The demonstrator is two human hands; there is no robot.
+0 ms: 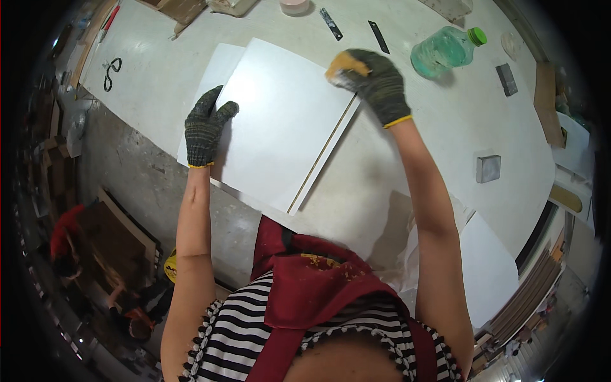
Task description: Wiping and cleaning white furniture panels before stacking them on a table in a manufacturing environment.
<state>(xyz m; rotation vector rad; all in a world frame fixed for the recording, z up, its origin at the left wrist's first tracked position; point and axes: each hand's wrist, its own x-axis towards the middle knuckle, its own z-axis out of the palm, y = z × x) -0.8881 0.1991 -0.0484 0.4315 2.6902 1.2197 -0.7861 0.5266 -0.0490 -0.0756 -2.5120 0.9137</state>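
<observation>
A glossy white panel (273,114) lies at a slant on the table before me, with a narrow brown groove near its right edge. Beneath its left side another white panel (219,63) sticks out. My left hand (207,127), in a dark grey knit glove, grips the panel's left edge, thumb on top and fingers along the side. At the panel's far right corner my right hand (375,83), gloved alike, is closed on a yellow-orange pad (349,67) with a whitish patch. Whether the pad is sponge or cloth, I cannot tell.
Two dark blades (331,24) lie beyond the panel. To the right are a greenish bottle (445,52) with a green cap, a grey block (488,169) and a dark grey block (506,79). Scissors (112,74) rest at the far left. People work at lower left.
</observation>
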